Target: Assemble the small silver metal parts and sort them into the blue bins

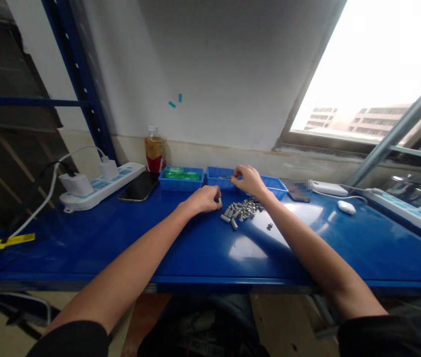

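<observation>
My left hand is low over the blue table, its fingers closed on a small silver metal cylinder. To the right of it lies a loose pile of small metal parts, with several short cylinders along its near left side. My right hand is at the front edge of a long blue tray, fingers pinched together. Whether anything is between them is too small to tell. Some small metal pieces show inside that tray; my right hand hides part of it.
Left of the long tray stands a blue bin holding green plastic packets. A phone, a drink bottle and a power strip are farther left. At right lie a white earbud case and another power strip.
</observation>
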{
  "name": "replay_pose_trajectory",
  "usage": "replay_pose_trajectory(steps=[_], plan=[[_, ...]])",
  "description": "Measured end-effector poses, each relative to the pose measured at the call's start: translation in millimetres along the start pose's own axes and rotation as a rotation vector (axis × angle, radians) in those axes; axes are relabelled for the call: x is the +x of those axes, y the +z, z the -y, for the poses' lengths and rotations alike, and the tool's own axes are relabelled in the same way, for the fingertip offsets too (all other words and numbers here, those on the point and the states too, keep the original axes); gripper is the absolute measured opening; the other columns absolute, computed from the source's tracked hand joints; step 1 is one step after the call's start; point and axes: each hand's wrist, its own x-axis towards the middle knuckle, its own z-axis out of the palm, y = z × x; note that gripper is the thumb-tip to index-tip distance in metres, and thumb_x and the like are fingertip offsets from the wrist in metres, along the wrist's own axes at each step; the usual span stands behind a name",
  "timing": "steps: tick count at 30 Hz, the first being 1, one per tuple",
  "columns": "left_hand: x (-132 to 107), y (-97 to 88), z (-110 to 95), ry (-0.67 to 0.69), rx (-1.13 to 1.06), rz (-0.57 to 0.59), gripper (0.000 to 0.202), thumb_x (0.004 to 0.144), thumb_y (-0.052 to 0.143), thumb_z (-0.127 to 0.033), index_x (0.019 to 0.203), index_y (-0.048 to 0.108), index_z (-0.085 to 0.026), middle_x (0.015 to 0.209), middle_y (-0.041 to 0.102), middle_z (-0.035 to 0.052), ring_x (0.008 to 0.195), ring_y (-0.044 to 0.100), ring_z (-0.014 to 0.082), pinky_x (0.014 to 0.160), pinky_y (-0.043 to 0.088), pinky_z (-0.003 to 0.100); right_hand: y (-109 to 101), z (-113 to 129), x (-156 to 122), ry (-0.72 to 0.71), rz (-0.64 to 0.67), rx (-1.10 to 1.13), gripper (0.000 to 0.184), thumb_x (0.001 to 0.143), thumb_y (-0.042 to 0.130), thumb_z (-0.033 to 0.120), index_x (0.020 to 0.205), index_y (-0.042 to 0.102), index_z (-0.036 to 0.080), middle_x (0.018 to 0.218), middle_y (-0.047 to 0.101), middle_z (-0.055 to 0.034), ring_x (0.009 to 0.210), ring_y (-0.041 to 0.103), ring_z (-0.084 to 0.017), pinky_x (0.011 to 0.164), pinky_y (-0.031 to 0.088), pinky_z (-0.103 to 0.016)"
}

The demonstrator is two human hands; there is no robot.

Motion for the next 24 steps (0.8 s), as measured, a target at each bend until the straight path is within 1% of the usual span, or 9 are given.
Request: replay_pose_trajectory(steps=[2, 4, 7, 10, 13, 16, 19, 21, 24], plan=[[3, 4.1, -1, 0.016, -0.098, -0.045, 0.019, 0.066, 0.062, -0.017, 0.085, 0.061, -0.017, 0.083, 0.069, 0.0051, 0.076, 0.064, 0.0187, 0.065, 0.048, 0.024, -1, -9, 4, 0.029, -0.019, -0.018, 0.014, 0.079, 0.055, 0.027, 0.084, 0.063, 0.016, 0.086, 0.066, -0.0083, 0.085, 0.057, -0.022, 0.08, 0.041, -0.032], [7, 6.0, -2, -0.027, -0.232, -0.11, 0.017, 0.067, 0.061, -0.013, 0.083, 0.057, -0.016, 0.078, 0.067, 0.0036, 0.073, 0.063, 0.0166, 0.066, 0.048, 0.024, -2, -11, -2, 0.017, -0.021, 0.021, 0.017, 0.081, 0.054, 0.028, 0.088, 0.063, 0.015, 0.091, 0.065, -0.0103, 0.09, 0.057, -0.023, 0.084, 0.041, -0.034], [10, 3.8, -2, -0.106, -0.517, -0.182, 0.024, 0.071, 0.063, -0.017, 0.091, 0.05, -0.016, 0.075, 0.065, 0.0014, 0.07, 0.061, 0.014, 0.065, 0.047, 0.024, -8, 0, -24, -0.124, 0.079, 0.217, 0.03, 0.08, 0.057, 0.029, 0.106, 0.061, 0.014, 0.093, 0.065, -0.0085, 0.087, 0.059, -0.02, 0.079, 0.044, -0.03], [9, -0.1, -1, -0.109, -0.767, -0.097, 0.036, 0.072, 0.066, -0.019, 0.1, 0.043, -0.016, 0.071, 0.063, -0.002, 0.064, 0.058, 0.0103, 0.063, 0.044, 0.022, -18, 16, -43, -0.278, 0.202, 0.303, 0.046, 0.078, 0.061, 0.031, 0.121, 0.053, 0.016, 0.094, 0.064, -0.0066, 0.087, 0.059, -0.018, 0.077, 0.045, -0.029], [6, -1.4, -1, -0.074, -0.857, 0.017, 0.043, 0.07, 0.066, -0.016, 0.104, 0.04, -0.017, 0.07, 0.063, -0.004, 0.061, 0.056, 0.0083, 0.062, 0.042, 0.02, -23, 25, -50, -0.325, 0.221, 0.264, 0.036, 0.08, 0.058, 0.029, 0.114, 0.058, 0.016, 0.091, 0.063, -0.0064, 0.086, 0.058, -0.019, 0.076, 0.044, -0.029], [4, -2.3, -3, -0.076, -0.794, 0.052, 0.045, 0.072, 0.065, -0.021, 0.109, 0.04, -0.017, 0.072, 0.064, -0.0026, 0.064, 0.058, 0.0098, 0.062, 0.042, 0.021, -23, 24, -46, -0.345, 0.21, 0.22, 0.025, 0.079, 0.058, 0.03, 0.1, 0.063, 0.016, 0.088, 0.062, -0.0064, 0.084, 0.057, -0.019, 0.076, 0.043, -0.03], [1, -6.2, -5, -0.102, -0.519, 0.109, 0.046, 0.073, 0.065, -0.042, 0.106, 0.047, -0.015, 0.08, 0.066, 0.0029, 0.07, 0.06, 0.0142, 0.061, 0.042, 0.023, -20, 11, -31, -0.274, 0.132, 0.128, 0.024, 0.077, 0.06, 0.033, 0.093, 0.065, 0.016, 0.091, 0.061, -0.0083, 0.089, 0.055, -0.022, 0.08, 0.043, -0.032], [-1, -9.7, -8, -0.042, -0.294, 0.227, 0.051, 0.066, 0.067, -0.054, 0.097, 0.056, -0.016, 0.087, 0.067, 0.0049, 0.075, 0.06, 0.0167, 0.061, 0.042, 0.023, -17, -3, -17, -0.166, 0.07, 0.046, 0.027, 0.078, 0.059, 0.032, 0.098, 0.065, 0.015, 0.096, 0.059, -0.0101, 0.094, 0.053, -0.025, 0.085, 0.042, -0.035], [-4, -13.8, -14, 0.113, -0.059, 0.381, 0.047, 0.061, 0.069, -0.055, 0.087, 0.064, -0.017, 0.089, 0.068, 0.0043, 0.078, 0.059, 0.0174, 0.061, 0.04, 0.022, -12, -20, 0, 0.006, 0.039, -0.066, 0.038, 0.08, 0.057, 0.033, 0.112, 0.062, 0.014, 0.105, 0.057, -0.0142, 0.103, 0.05, -0.03, 0.089, 0.041, -0.041]])
